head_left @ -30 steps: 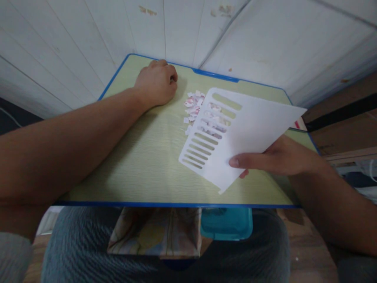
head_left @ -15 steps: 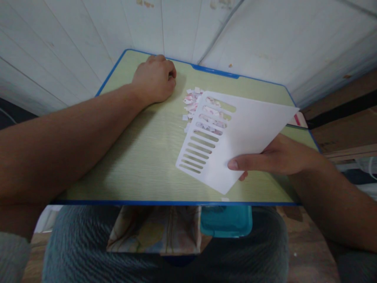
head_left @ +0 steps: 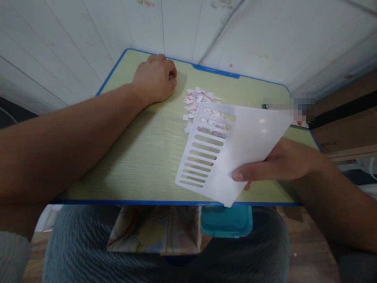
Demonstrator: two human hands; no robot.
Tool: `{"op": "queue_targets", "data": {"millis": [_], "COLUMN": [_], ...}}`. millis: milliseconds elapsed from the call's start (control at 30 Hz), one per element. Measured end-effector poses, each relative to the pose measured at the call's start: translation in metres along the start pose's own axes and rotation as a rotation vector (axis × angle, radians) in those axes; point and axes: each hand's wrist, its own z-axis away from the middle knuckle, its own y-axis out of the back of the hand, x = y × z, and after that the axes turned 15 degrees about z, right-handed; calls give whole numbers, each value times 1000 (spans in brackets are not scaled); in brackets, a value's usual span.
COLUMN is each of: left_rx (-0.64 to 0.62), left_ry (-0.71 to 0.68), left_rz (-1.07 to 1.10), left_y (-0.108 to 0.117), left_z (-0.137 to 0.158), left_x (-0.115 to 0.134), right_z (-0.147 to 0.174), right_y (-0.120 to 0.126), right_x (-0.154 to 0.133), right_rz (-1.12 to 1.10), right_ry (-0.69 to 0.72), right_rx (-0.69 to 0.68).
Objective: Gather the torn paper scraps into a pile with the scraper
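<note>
This looks like a home, most likely a snug corner of a lived-in room. Painted white plank walls (head_left: 182, 29), scuffed in places, meet beside a small, light, blue-edged counter (head_left: 138, 157), and a thin cable (head_left: 222, 30) runs up them. Below is a wood-look floor (head_left: 308, 251). A brown cardboard box (head_left: 338, 135) stands at the right, while a flower-patterned cloth item (head_left: 153, 234) and a teal plastic tub (head_left: 226, 224) sit under the counter's near edge, by the seated person's legs (head_left: 73, 239).
</note>
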Motion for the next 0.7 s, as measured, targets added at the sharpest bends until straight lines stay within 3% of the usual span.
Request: {"op": "queue_targets", "data": {"millis": [200,433,700], "left_rx": [1,-1,22], "left_ry": [-7,5,-18], "left_rz": [-43,-27,-63], "left_y": [1,0,-2], "left_z": [1,1,0], "left_x": [2,2,-1], "right_z": [-3,-12,-15], "right_y": [2,1,11], "right_x": [2,16,45], "right_rz": [22,21,70], "right_ry": [14,56,-19], "right_rx": [131,583,747]}}
